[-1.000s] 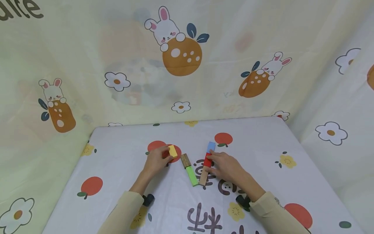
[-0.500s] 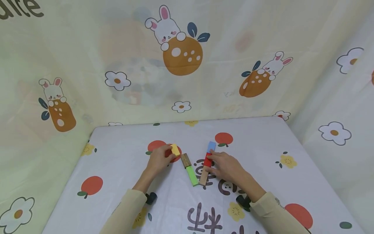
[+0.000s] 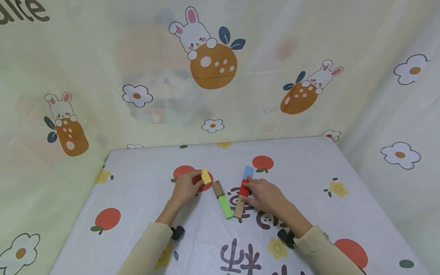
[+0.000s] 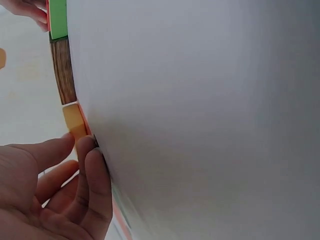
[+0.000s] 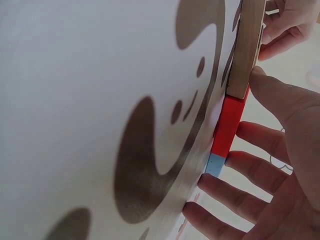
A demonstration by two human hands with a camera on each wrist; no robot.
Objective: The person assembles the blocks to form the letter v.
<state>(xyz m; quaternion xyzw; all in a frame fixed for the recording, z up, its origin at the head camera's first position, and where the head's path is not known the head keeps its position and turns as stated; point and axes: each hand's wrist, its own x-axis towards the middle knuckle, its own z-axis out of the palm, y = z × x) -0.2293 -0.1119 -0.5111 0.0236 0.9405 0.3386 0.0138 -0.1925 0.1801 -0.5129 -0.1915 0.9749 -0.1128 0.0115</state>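
Observation:
My left hand (image 3: 185, 187) pinches a yellow block (image 3: 206, 177) between thumb and fingers. Close to it, apart by a small gap in the head view, lies a dark wood-grain block (image 3: 218, 188). A green block (image 3: 225, 207) continues that row toward me. Its near end meets a light wooden block (image 3: 239, 208), and from there a red block (image 3: 244, 188) and a blue block (image 3: 248, 172) run away from me, forming a V. My right hand (image 3: 268, 194) rests along this right row. In the right wrist view its spread, fairly straight fingers touch the red block (image 5: 230, 122).
All the blocks lie on a table covered with a white printed cloth (image 3: 137, 244). Behind it hangs a patterned curtain (image 3: 254, 114), with another curtain panel (image 3: 395, 191) on the right. Dark wrist cameras (image 3: 177, 233) hang under both wrists.
My left hand has shifted slightly right with the yellow block, nearer the dark wood-grain block. The right hand and the other blocks look unmoved.

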